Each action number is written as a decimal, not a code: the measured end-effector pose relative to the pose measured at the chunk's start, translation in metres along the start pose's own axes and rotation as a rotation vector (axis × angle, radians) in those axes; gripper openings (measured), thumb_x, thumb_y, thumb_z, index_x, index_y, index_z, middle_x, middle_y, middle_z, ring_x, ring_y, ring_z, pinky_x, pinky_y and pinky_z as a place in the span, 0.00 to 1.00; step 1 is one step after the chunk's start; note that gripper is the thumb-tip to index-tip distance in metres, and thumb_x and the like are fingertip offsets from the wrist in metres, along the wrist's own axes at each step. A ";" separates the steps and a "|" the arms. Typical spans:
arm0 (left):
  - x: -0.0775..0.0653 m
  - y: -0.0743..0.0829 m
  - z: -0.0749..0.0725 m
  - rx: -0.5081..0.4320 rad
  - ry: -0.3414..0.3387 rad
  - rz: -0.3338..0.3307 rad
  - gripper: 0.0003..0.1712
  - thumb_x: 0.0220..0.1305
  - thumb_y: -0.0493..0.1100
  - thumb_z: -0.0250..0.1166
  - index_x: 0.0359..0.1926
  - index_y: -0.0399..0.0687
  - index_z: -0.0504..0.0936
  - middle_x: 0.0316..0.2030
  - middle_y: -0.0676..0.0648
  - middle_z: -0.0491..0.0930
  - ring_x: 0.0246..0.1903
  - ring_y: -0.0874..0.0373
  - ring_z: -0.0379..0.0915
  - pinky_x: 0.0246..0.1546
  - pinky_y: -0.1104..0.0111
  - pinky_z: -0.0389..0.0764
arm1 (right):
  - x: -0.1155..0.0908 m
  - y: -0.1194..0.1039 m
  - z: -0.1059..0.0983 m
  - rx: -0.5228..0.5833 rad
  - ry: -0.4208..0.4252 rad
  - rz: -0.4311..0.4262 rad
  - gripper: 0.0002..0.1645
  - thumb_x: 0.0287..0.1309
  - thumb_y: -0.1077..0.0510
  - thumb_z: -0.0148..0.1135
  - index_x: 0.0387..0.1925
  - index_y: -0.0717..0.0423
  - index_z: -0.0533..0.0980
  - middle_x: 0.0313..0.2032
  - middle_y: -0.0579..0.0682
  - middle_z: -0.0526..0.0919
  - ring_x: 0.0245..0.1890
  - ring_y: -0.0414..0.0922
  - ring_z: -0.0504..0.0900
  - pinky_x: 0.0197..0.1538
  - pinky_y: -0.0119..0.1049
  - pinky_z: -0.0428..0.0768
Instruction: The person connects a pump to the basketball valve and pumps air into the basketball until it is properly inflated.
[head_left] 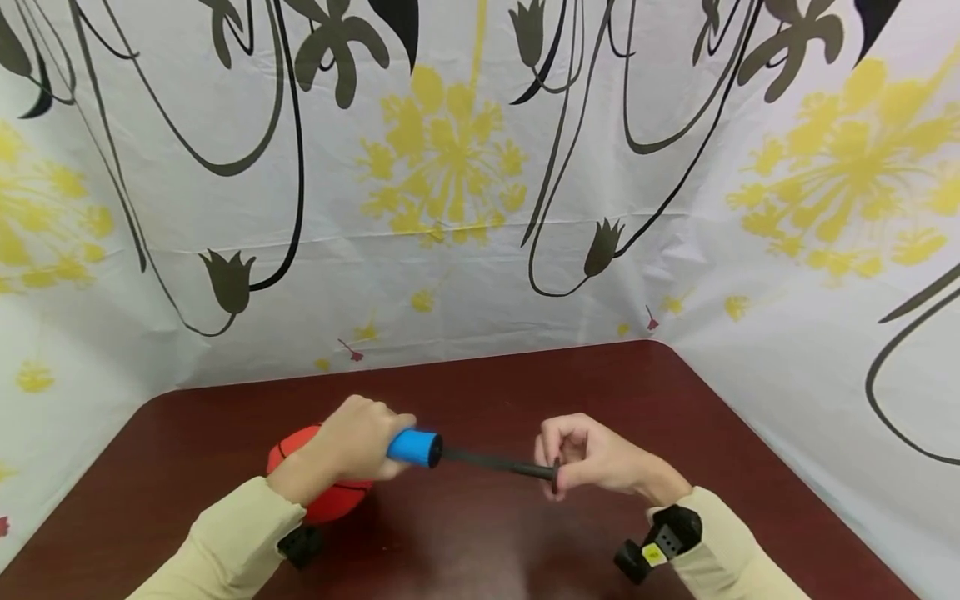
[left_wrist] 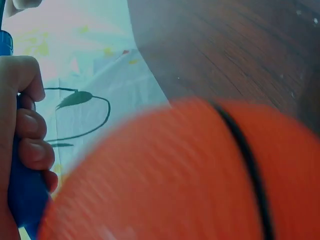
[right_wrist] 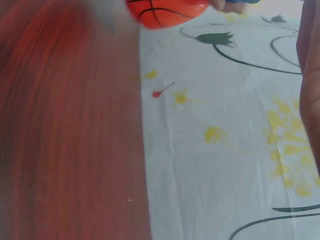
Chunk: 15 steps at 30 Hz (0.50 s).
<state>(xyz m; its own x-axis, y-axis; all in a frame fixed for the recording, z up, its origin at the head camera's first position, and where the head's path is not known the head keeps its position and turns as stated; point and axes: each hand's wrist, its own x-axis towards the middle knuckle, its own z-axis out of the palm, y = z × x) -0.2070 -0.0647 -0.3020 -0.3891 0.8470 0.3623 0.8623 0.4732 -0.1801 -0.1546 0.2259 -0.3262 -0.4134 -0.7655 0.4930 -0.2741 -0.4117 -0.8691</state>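
Observation:
My left hand (head_left: 358,437) grips the blue barrel of a hand pump (head_left: 411,447), held level above the table. From the barrel's end a black rod (head_left: 495,461) runs out to the right. At the rod's far end my right hand (head_left: 600,458) pinches the small black handle (head_left: 556,477) between thumb and fingers. Under the left forearm sits an orange-red basketball (head_left: 337,502), partly covered by that hand and wrist. In the left wrist view the basketball (left_wrist: 165,175) looms large beside the curled fingers. Whether the pump joins the ball is hidden.
A dark red-brown table (head_left: 480,542) with rounded far corners lies below both hands. White cloth (head_left: 465,292) with yellow and grey flower prints hangs behind the table and along its sides. Wrist cameras (head_left: 663,537) are strapped over the cream sleeves.

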 end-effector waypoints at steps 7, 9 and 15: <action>0.015 0.010 -0.002 0.001 -0.040 0.014 0.15 0.39 0.50 0.67 0.23 0.51 0.69 0.12 0.57 0.66 0.12 0.67 0.60 0.16 0.73 0.64 | 0.027 0.018 0.009 -0.104 0.108 0.019 0.14 0.53 0.65 0.57 0.26 0.70 0.62 0.30 0.51 0.78 0.30 0.40 0.79 0.32 0.34 0.78; 0.020 0.014 -0.002 -0.014 -0.034 0.017 0.15 0.39 0.49 0.66 0.22 0.51 0.68 0.11 0.58 0.64 0.11 0.67 0.59 0.15 0.74 0.63 | 0.033 0.019 0.014 -0.146 0.159 0.031 0.13 0.52 0.65 0.57 0.27 0.70 0.63 0.31 0.49 0.78 0.29 0.40 0.80 0.33 0.36 0.78; 0.023 0.013 0.001 -0.065 -0.012 0.067 0.15 0.41 0.49 0.66 0.23 0.51 0.68 0.12 0.58 0.66 0.12 0.68 0.60 0.16 0.75 0.64 | 0.024 0.005 0.015 -0.137 0.122 0.024 0.12 0.50 0.66 0.59 0.26 0.67 0.64 0.28 0.51 0.76 0.27 0.39 0.77 0.30 0.31 0.76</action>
<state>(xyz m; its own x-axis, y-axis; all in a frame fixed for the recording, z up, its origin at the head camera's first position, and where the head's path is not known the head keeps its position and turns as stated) -0.2049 -0.0390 -0.2973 -0.3331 0.8795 0.3400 0.9056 0.3988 -0.1443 -0.1530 0.1984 -0.3193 -0.5216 -0.7052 0.4803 -0.3749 -0.3163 -0.8714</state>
